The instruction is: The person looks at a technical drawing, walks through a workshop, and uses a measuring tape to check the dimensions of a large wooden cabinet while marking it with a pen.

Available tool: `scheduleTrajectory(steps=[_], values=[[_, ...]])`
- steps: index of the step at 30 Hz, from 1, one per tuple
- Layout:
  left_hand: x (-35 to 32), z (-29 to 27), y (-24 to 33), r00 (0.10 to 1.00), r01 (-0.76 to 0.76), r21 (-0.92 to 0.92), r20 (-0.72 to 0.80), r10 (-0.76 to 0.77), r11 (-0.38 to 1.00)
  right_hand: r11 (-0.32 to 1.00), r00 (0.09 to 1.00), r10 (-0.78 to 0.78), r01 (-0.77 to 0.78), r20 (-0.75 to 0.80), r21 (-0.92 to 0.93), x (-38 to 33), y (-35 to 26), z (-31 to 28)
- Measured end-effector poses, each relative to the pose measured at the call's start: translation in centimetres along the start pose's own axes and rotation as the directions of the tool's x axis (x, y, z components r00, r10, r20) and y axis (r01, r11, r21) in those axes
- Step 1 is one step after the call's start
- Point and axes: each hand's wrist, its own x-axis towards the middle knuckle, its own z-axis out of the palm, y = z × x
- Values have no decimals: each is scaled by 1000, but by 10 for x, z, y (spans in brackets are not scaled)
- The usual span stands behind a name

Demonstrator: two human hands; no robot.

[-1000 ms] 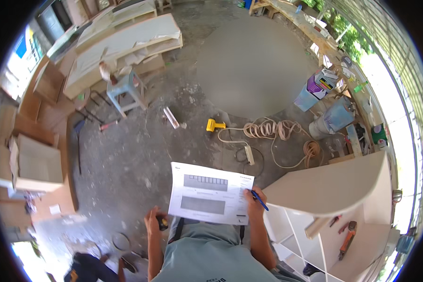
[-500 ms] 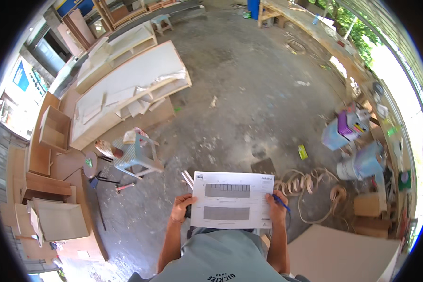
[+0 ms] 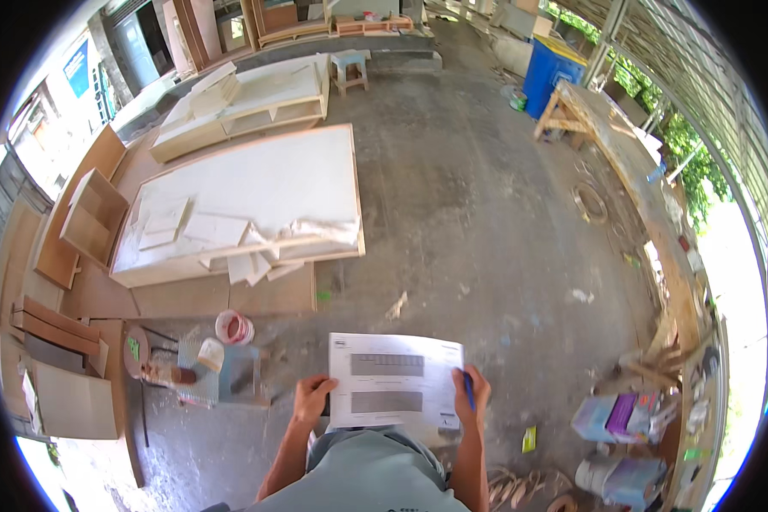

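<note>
White sheet (image 3: 397,382) there: long axis left-to-right, top forward | left fingers (image 3: 325,386) pinch one end | right fingers (image 3: 473,373) grip other, plus blue pen (image 3: 468,390)

Grey-green shirt (image 3: 375,469), both forearms (image 3: 283,463) bare

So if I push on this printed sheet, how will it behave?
The printed sheet looks thin, so it's likely light and floppy. Its middle would probably give first, since the left hand and right hand grip it at opposite sides.
</note>
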Motion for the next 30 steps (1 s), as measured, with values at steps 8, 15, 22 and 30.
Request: scheduleTrajectory(steps=[8,15,22,30], values=[[309,221,203,746,-471,326,644,173,820,938,905,346,-336,-246,84,206,31,-36],[526,393,261,562,-526,228,816,133,820,920,823,382,-293,-421,261,432,110,-6],[704,446,286,909,-199,371,415,30,907,992,991,16,-32,-131,-121,795,91,40],[924,477,355,999,29,-38,32,-28,999,911,889,-273,362,367,-199,1177,101,144]])
